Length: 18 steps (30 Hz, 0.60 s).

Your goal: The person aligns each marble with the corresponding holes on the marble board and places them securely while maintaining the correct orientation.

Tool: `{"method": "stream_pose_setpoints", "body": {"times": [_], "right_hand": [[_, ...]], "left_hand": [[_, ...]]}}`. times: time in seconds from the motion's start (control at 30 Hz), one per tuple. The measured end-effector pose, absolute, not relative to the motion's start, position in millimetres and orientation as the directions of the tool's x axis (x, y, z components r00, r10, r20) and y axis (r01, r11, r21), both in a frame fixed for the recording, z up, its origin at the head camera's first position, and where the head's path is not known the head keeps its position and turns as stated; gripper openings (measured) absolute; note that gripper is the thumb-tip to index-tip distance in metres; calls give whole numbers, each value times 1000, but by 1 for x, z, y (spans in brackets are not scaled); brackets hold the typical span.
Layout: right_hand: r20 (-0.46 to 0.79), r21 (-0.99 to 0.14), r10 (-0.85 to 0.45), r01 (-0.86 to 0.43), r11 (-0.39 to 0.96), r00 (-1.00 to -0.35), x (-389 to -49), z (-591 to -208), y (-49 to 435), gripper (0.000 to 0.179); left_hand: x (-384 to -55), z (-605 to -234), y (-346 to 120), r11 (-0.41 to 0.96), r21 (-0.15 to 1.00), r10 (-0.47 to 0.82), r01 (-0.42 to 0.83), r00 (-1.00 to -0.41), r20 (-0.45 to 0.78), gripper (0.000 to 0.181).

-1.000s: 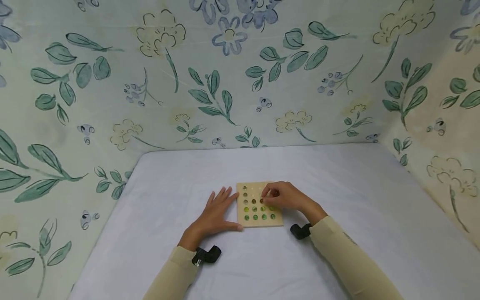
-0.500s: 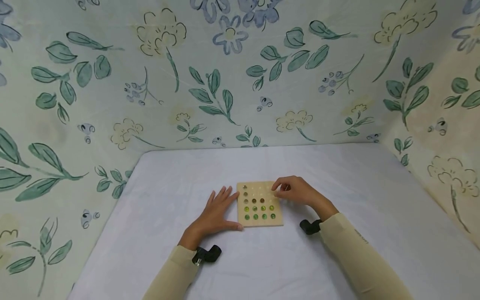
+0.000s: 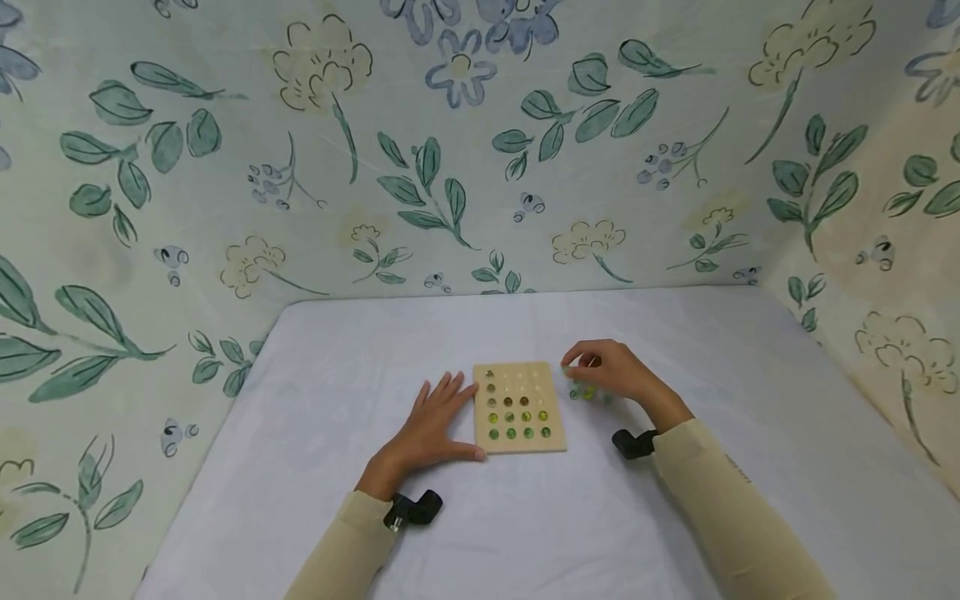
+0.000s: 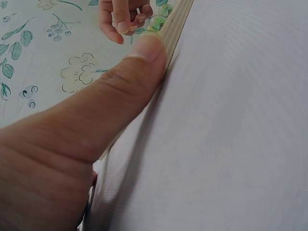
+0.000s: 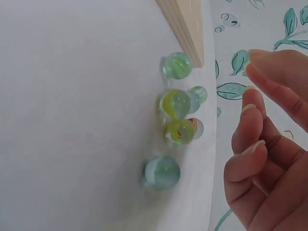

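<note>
Beige sleeve (image 3: 348, 533) ran to left hand (image 3: 426, 427): fingers straight, spread, at left edge of wooden board (image 3: 517, 425), thumb at its near left corner. Board, nearly square, no clear long axis, lay parallel to far edge of white-clothed table (image 3: 375, 350). Two near rows held four seated marbles (image 3: 527, 417) each. Loose marbles (image 3: 588, 394) sat just off board's right edge, far half, beside right hand (image 3: 613, 371), nearer by board's width; its fingers curled, whether pinching anything, could not tell.
</note>
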State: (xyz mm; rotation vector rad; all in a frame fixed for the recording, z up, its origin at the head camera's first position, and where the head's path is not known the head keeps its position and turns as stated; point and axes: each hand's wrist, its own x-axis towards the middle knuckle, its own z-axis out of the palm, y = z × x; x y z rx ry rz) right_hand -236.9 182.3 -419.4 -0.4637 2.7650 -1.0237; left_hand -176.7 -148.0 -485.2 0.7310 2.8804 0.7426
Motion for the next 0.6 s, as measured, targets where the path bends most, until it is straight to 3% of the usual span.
{"method": "stream_pose_setpoints", "body": {"times": [0.6], "right_hand": [[-25, -655, -293, -206, 727, -956, -245, -426, 207, 19]], "left_hand": [[-175, -482, -147, 765, 477, 471, 432, -881, 41, 112]]}}
